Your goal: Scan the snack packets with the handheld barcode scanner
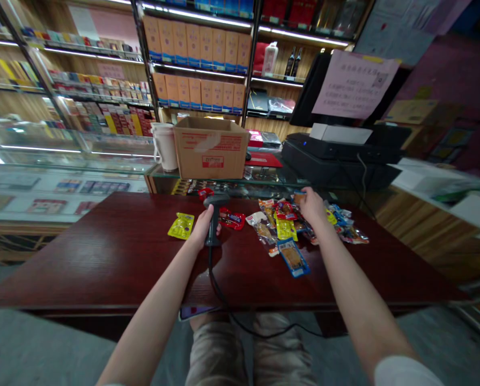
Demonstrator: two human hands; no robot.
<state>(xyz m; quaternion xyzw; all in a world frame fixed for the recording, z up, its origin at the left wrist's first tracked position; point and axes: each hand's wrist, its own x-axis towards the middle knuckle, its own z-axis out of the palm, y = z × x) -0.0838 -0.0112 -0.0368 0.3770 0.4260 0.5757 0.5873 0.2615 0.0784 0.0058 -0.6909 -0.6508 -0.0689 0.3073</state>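
Note:
My left hand (204, 225) is wrapped round the grip of a black handheld barcode scanner (214, 206), its cable (218, 284) trailing off the near edge of the dark red table (103, 257). The scanner's head points toward a red snack packet (232, 219). A yellow snack packet (181, 225) lies to the left of that hand. My right hand (310, 206) rests on a pile of several snack packets (288, 225), fingers curled on one that I cannot make out. A blue packet (293, 257) lies nearest me.
A cardboard box (211, 147) and a white jug (164, 146) stand on the glass counter behind the table. A black register with a printer (336, 153) and a monitor back bearing a pink notice (352, 83) sit at right. Stocked shelves (199, 59) fill the back wall.

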